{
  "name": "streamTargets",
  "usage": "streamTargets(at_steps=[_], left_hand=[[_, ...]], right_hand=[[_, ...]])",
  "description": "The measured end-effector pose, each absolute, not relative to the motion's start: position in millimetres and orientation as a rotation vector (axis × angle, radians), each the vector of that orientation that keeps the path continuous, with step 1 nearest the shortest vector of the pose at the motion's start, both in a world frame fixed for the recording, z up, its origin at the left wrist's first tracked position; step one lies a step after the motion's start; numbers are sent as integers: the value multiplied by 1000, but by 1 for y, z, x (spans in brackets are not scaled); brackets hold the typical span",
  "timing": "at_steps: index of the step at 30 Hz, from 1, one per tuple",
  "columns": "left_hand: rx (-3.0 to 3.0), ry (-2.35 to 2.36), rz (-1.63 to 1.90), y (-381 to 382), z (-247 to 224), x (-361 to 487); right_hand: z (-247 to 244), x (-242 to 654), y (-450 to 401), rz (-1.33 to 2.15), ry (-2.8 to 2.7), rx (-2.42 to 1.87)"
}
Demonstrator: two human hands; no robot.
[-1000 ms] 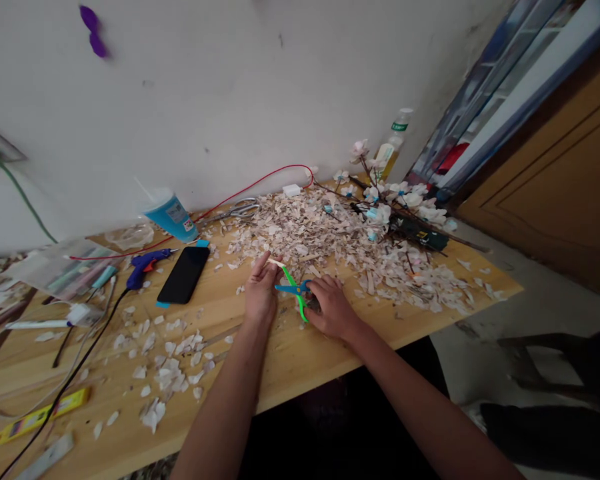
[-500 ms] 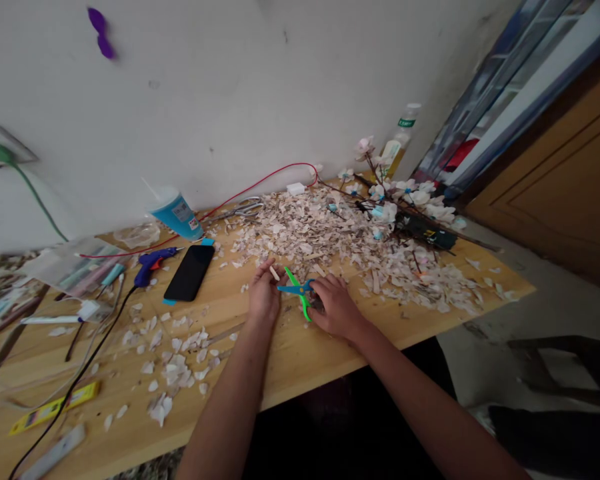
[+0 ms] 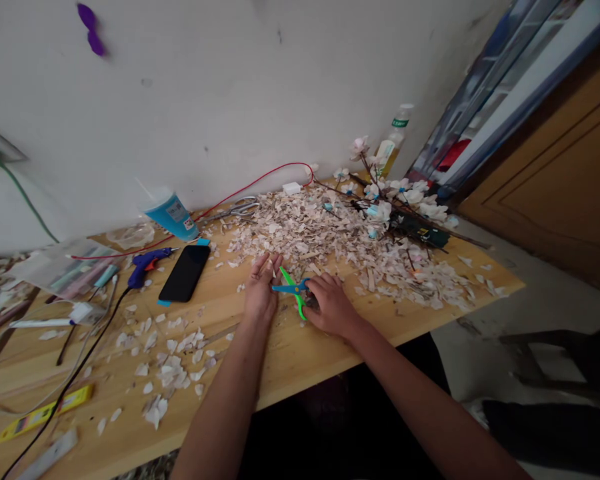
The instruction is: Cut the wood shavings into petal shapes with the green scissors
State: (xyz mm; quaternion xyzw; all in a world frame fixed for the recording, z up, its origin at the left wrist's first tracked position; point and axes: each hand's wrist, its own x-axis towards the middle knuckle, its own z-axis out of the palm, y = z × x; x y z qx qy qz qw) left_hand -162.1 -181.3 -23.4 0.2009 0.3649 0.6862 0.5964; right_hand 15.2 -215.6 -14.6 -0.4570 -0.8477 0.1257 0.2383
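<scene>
My right hand (image 3: 330,303) grips the handles of green and blue scissors (image 3: 294,289), whose blades are spread apart. The blade tips point toward my left hand (image 3: 261,285), which is palm up at the table's front part. Its fingers are curled, and a small pale piece (image 3: 269,264) shows at the fingertips. Just behind both hands spreads a wide heap of pale petals and scraps (image 3: 300,230).
A black phone (image 3: 185,273), a blue glue gun (image 3: 145,263) and a blue cup (image 3: 173,215) are at the left. Flowering branches (image 3: 380,193) and a bottle (image 3: 393,143) stand back right. Loose petals (image 3: 173,370) lie front left, near a yellow cutter (image 3: 47,413).
The whole view has shifted slightly. The pale strip that stuck out from my left hand's fingers is now less visible. The scissors remain spread in my right hand.
</scene>
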Motion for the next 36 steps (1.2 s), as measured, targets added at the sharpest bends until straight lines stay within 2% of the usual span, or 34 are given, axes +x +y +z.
streamTargets(at_steps=[23,36], left_hand=[[545,911,1610,-185,-15,-153],[502,811,1495,-183,-19,-158]], right_hand=[[-15,15,-216,338,-2329,-1259],[-17,14,-215,331,-2310,-1265]])
